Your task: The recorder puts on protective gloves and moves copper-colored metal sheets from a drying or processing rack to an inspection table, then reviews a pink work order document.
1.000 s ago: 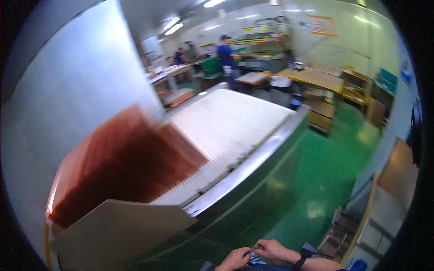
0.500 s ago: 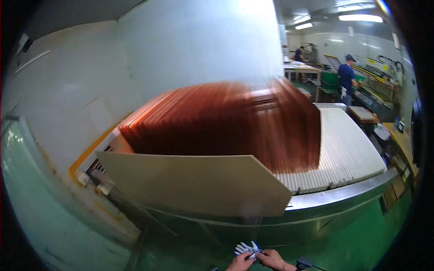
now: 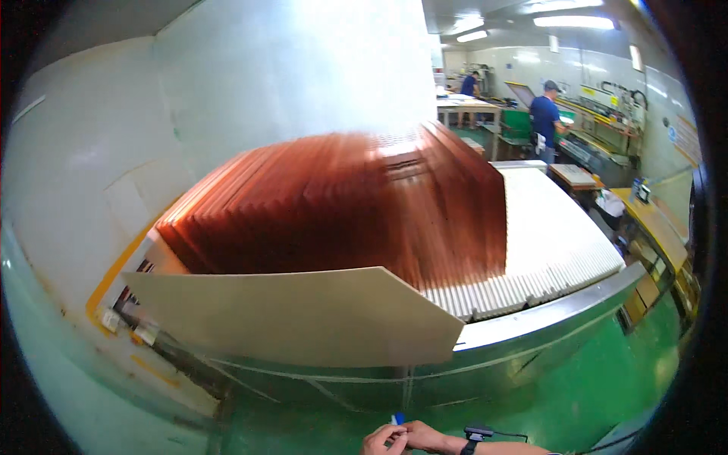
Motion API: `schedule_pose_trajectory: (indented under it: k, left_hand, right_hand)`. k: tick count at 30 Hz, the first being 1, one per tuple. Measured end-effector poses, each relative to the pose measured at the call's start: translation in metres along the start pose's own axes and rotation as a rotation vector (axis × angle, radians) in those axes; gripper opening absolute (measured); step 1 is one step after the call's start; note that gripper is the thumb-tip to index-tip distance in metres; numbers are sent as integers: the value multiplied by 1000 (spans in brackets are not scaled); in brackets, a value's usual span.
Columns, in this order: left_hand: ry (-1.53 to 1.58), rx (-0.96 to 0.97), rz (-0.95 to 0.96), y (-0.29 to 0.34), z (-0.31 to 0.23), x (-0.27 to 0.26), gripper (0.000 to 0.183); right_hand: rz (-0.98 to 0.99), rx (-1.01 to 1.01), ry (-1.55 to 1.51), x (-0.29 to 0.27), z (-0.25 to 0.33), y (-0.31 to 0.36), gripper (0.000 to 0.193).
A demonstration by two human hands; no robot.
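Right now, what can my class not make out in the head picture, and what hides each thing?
All in the head view:
- Blue-and-white item: mostly covered by the left hand and right hand.
- Left forearm: cut off by the lower edge.
- Red-brown panels: lower near edges partly hidden behind the beige board.
- Farther co-worker: hands too small to tell.

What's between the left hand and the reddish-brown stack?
In the head view, green floor, the machine's near side and a beige panel separate left hand and stack.
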State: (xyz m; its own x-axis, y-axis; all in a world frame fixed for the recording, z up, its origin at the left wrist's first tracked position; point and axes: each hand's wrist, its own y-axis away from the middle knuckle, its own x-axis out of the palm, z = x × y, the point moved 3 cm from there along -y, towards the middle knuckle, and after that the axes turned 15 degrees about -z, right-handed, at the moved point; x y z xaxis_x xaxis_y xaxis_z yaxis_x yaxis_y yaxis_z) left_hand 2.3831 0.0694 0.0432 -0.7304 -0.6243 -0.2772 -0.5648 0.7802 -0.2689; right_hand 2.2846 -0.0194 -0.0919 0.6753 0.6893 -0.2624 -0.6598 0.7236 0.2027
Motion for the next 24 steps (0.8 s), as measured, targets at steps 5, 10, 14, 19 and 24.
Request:
schedule_pose_trajectory:
  k: [5, 10, 14, 19, 24]
  left_hand:
    - [-70, 70, -61, 2, 44, 12, 13]
    - [-94, -42, 220, 3, 31, 26, 22]
    - [-91, -21, 436, 3, 30, 30, 34]
    - [-77, -54, 813, -7, 30, 46, 33]
    - [965, -865, 782, -48, 53, 79, 63]
  right_hand:
    - [1, 161, 17, -25, 55, 19, 31]
    - [-186, 221, -38, -41, 37, 27, 36]
    - [-346, 80, -3, -48, 40, 37, 43]
    - [-355, -30, 88, -53, 63, 63, 37]
    - [-409, -323, 224, -69, 91, 78, 28]
